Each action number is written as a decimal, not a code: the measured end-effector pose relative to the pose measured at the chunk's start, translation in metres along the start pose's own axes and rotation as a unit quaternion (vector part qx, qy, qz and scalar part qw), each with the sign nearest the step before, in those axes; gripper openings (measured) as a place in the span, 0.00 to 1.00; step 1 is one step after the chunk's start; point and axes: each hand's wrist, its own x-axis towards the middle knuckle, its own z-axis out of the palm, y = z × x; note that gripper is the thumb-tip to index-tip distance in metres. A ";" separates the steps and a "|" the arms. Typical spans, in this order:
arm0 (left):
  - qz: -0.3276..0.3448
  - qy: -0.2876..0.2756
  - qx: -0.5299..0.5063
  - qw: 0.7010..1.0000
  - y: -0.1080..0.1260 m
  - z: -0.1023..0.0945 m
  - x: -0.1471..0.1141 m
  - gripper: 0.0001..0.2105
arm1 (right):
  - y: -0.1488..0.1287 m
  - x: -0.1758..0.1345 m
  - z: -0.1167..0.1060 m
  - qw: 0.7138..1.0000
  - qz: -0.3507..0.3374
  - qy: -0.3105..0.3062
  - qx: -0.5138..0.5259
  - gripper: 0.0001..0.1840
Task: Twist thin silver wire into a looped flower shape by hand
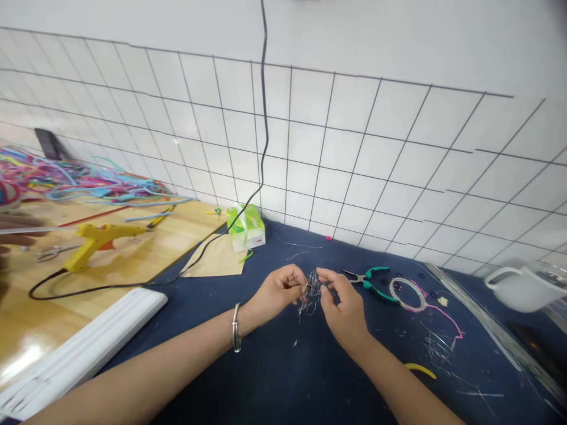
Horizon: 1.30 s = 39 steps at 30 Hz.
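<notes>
One left hand [279, 292] pinched the wire tangle [312, 291], presumably light, springy, best held edgewise; opposite it, the right hand [346, 308] curled loosely, grip unclear.

A white wall [376, 35] is standing behind everything, plain above, while a grid [289, 120] of thin dark lines is covering its lower part. A dark blue tabletop [336, 389] is stretching along the wall's foot, and a light wooden tabletop [133, 254] is adjoining it on the left, where a bright patch of glare [22, 359] is shining off the wood.
</notes>
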 end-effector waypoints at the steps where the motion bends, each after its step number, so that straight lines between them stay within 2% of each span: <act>1: 0.003 -0.012 -0.002 1.000 0.002 0.002 -0.002 0.03 | -0.001 0.003 -0.003 1.000 -0.002 0.000 0.006 0.17; 4: 0.011 -0.054 0.017 0.998 0.006 0.008 -0.008 0.05 | -0.004 0.009 -0.011 0.999 0.002 -0.018 0.039 0.15; 7: 0.004 -0.093 0.063 0.994 0.009 0.012 -0.014 0.05 | -0.002 0.015 -0.014 0.991 0.048 -0.095 0.081 0.13; 10: 0.022 -0.094 0.141 0.985 0.011 0.014 -0.017 0.05 | 0.002 0.019 -0.016 0.976 0.095 -0.165 0.106 0.11; 13: 0.067 -0.083 0.218 0.970 0.013 0.012 -0.017 0.06 | 0.006 0.022 -0.018 0.962 0.142 -0.189 0.136 0.09; 17: 0.120 -0.111 0.304 0.939 0.015 0.008 -0.017 0.09 | 0.007 0.024 -0.027 0.936 0.172 -0.259 0.168 0.06; 20: 0.158 -0.128 0.372 0.905 0.014 0.006 -0.018 0.09 | 0.005 0.024 -0.031 0.932 0.151 -0.307 0.123 0.05; 25: 0.208 -0.138 0.431 0.867 0.011 0.007 -0.020 0.07 | 0.000 0.022 -0.031 0.948 0.042 -0.314 0.008 0.08; 28: 0.203 -0.120 0.428 0.873 0.011 0.008 -0.021 0.06 | -0.001 0.021 -0.031 0.953 -0.011 -0.303 -0.017 0.09; 33: 0.187 -0.096 0.399 0.892 0.012 0.006 -0.021 0.05 | 0.003 0.020 -0.031 0.952 -0.061 -0.299 -0.035 0.08; 39: 0.169 -0.078 0.373 0.909 0.015 0.003 -0.019 0.04 | 0.005 0.018 -0.025 0.956 -0.086 -0.277 -0.047 0.06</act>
